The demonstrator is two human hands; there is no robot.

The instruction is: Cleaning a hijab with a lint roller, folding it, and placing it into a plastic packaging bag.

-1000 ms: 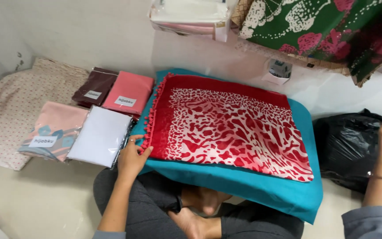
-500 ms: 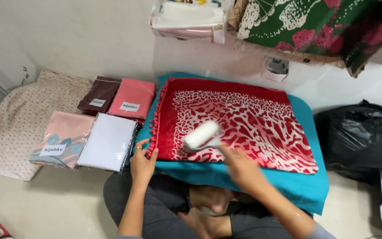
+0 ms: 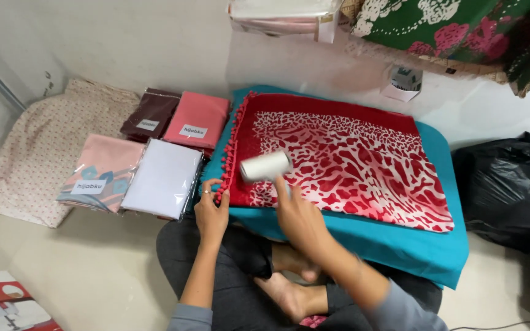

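- Fingers (image 3: 216, 187) of my left hand (image 3: 211, 211) pinch down on the near-left corner of the red patterned cloth (image 3: 345, 159), right at its pom-pom fringe, so the fabric stays flat and does not drag.
- My right hand (image 3: 299, 217) is clenched around the handle of a white lint roller (image 3: 265, 166); the handle itself is hidden in my grip and blurred.
- Roller drum lies on its side on the cloth's left part, touching the fabric, near the corner I pin.
- Red cloth is spread flat over a teal cushion (image 3: 400, 245) that rests across my crossed legs, giving me a firm, raised surface close to both hands.
- Left of the cushion, on the floor, packaged folded cloths lie side by side: a white one (image 3: 162, 179), a pink printed one (image 3: 102, 171), a coral one (image 3: 197, 119) and a dark maroon one (image 3: 151, 113), within easy reach.
- Black plastic bag (image 3: 510, 184) sits to the right, apart from the cushion.
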